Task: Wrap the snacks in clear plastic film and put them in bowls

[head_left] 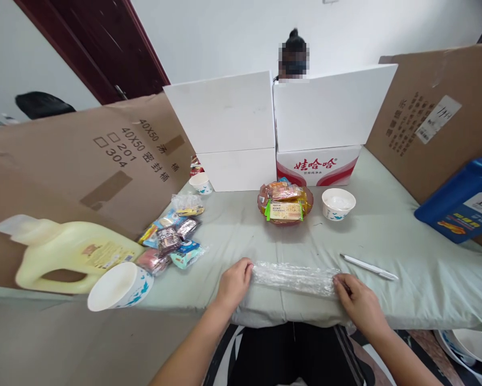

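Stretched flat between my hands near the table's front edge is a strip of clear crinkled plastic wrap (293, 277). My left hand (235, 281) pinches its left end, and my right hand (355, 297) grips the right end with curled fingers. A white pen (367, 266) lies just beyond my right hand. Farther back sits a brownish bowl (283, 221) heaped with packaged snacks (286, 199). To its right stands a white paper bowl (339, 205) with something clear or whitish inside.
Wrapped snacks (169, 239) are piled at left, beside a tilted paper bowl (120, 287) and a yellow jug (75, 249) on its side. A small paper bowl (201, 183) stands behind. White boxes (235, 115), cardboard (136, 155) and a blue jug (461, 203) border the table; a person's head shows behind.
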`<state>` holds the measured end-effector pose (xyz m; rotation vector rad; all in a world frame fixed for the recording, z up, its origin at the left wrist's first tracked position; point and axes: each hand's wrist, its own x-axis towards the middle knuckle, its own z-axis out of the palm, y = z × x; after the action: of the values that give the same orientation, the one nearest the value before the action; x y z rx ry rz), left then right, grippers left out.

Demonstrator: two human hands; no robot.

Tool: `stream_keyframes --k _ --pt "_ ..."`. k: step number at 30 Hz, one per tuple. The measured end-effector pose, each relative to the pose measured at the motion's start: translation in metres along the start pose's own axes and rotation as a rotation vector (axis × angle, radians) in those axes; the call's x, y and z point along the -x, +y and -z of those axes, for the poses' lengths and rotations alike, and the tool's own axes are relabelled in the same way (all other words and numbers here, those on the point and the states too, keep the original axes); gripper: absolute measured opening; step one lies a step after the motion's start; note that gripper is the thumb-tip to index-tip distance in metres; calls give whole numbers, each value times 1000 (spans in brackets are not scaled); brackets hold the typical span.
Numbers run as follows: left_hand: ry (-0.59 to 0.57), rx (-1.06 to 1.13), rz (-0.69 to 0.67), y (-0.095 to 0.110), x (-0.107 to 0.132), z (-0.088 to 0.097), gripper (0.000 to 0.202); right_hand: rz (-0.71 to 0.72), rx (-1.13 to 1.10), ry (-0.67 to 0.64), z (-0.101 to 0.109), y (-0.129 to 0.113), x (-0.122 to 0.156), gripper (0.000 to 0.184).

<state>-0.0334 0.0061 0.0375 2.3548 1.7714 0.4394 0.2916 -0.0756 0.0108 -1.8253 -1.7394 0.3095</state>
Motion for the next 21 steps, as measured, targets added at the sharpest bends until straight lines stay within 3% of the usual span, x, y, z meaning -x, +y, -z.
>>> stream_keyframes --k 3,7,11,14,17,21 --pt "-20 -188 44 12 -11 -13 21 -19 173 32 -15 1 -5 33" --pt "-9 -244 52 13 -13 -21 21 42 325 71 -20 3 -7 32" --pt "186 -230 -13 15 -9 -16 18 163 363 191 -8 -8 -8 32" --pt "297 -148 -107 33 -5 -18 22 277 328 221 -7 -29 -10 29" --pt "166 -69 -248 57 3 -33 30 446 313 73 -23 -48 -11 36" --pt "-58 -121 -360 66 11 -53 54 537 377 -135 -47 -45 -6 76"
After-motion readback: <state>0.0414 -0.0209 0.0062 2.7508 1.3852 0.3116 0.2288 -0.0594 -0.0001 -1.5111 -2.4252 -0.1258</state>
